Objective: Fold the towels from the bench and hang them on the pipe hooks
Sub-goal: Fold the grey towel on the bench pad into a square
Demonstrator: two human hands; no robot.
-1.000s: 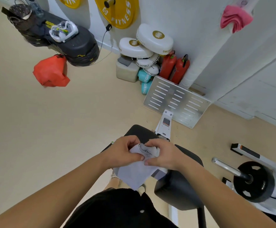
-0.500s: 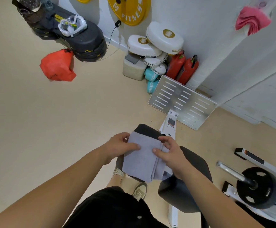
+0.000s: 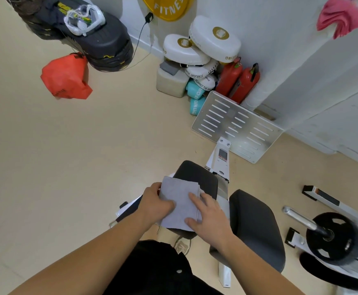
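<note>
Status: one pink crumpled cloth towel is already hung high on the white wrapped pipe, far right. The hook itself is too small to make out.

The second one, a grey rectangular cloth towel, is folded into a compact rectangle and lies on the near end of the black padded counter, directly in front of the person. The layered edges show along its right side. The fold looks done or nearly done, and my read is that this is the final flatten.

Left to do: lift the grey towel, carry it to the pipe and hook it. The pipe is well apart from the counter, so that means a walk. I see no other loose towels on the counter pads in view, so this may be the last one, but I can't confirm that.

Grip:
- left hand: grip wrapped on the towel's left edge, thumb lying across the top and fingers curled over the far-left corner. It is holding the towel, not just resting on it.
- right hand: grip spread and mostly flat, with index finger and thumb pressing down on the right half of the towel and the other fingers at the layered edge. It is pinning the towel, not pinching it.

Both hands touch the towel, and the towel touches the counter.
</note>
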